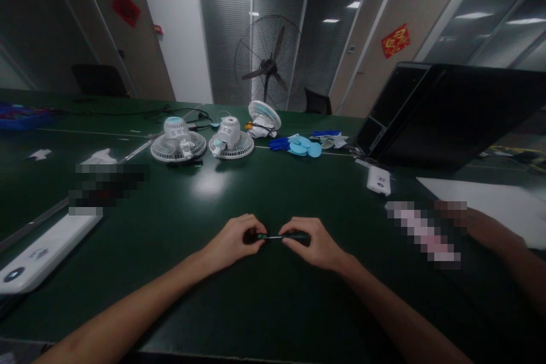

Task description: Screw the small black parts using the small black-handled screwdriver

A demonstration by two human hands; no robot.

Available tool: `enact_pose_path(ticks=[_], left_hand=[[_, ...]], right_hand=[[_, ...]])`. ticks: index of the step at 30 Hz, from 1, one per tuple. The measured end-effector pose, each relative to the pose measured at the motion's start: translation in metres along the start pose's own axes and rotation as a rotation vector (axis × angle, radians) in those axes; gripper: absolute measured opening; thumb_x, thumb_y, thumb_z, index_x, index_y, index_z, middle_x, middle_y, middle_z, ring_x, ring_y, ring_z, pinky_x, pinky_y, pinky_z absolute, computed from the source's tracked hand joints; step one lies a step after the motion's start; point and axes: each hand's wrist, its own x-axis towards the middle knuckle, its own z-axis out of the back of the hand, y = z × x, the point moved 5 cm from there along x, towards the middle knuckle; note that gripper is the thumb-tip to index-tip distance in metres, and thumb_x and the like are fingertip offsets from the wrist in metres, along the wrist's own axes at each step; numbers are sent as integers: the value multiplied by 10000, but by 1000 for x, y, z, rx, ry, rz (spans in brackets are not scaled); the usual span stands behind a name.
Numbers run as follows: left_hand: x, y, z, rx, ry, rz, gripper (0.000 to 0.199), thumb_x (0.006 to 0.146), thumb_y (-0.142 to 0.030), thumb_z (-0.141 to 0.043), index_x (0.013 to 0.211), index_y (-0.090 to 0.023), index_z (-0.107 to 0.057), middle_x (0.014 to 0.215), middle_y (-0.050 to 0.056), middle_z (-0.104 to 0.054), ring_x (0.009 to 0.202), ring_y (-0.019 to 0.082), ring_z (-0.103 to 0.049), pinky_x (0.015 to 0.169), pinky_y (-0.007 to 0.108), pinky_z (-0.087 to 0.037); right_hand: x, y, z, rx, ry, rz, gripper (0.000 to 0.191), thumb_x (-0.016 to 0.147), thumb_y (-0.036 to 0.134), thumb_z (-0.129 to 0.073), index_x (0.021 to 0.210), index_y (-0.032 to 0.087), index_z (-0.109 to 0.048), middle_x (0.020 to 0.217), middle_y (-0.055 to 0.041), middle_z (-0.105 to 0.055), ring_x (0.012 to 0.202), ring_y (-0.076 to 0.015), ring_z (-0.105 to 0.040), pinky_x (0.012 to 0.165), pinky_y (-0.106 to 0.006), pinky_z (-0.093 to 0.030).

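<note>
My right hand (318, 244) is closed around the dark handle of a small screwdriver (300, 235), low over the green table. Its thin metal shaft points left, towards my left hand (236, 242). Between the thumb and fingers of that hand is a small green and dark piece (261, 236), which the shaft's tip meets or nearly meets. Fingers cover most of the piece, so I cannot tell its kind. Both hands are near the middle of the table (205, 307), a short gap apart.
Several white fan parts (232, 145) stand towards the back, beside light-blue fan blades (301, 147) and blue gloves. A dark computer case (396, 108) is at the right, with a white device (379, 181) before it. Another person's hand (482, 227) rests at the right. A long white case (46, 250) lies left.
</note>
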Motion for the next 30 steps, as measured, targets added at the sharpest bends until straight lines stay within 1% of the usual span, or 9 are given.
enact_pose_path(ticks=[5,12,20,24,30], left_hand=[[-1,1,-1,3,-1,5,162,903,-213,-684,1059,-214,-725,995,27,-660,906,174,-616,792,298,-488],[-2,1,-1,-6,4,-19,161,917,-220,-684,1074,-219,-722,1018,23,-660,917,172,-608,799,298,-485],[-2,-1,0,-1,14,-10,143,928,-253,-678,1059,-219,-726,1031,31,-669,940,186,-609,805,311,-485],[-2,0,0,-5,6,-16,153,928,-281,-681,1062,-223,-725,1030,36,-676,935,194,-610,801,320,-489],[-3,1,0,26,-6,-14,144,936,-283,-674,1062,-224,-714,1047,43,-674,969,210,-604,832,343,-493]], right_hand=[[1,3,3,-16,-31,5,127,967,236,-681,1071,196,-742,983,-41,-731,878,-195,-684,830,-336,-513],[-1,-1,-3,-7,3,1,158,1005,286,-647,1105,197,-732,988,-42,-717,850,-187,-668,772,-320,-515],[-1,-2,-4,-1,3,-11,191,1035,319,-620,1147,197,-715,1037,-55,-718,902,-198,-675,823,-334,-530],[-1,2,-6,-2,25,-2,183,1028,307,-630,1159,207,-709,1053,-47,-711,907,-193,-674,814,-327,-535],[0,2,-6,-20,4,-4,176,1015,289,-638,1152,204,-708,1039,-53,-714,909,-201,-674,817,-334,-532]])
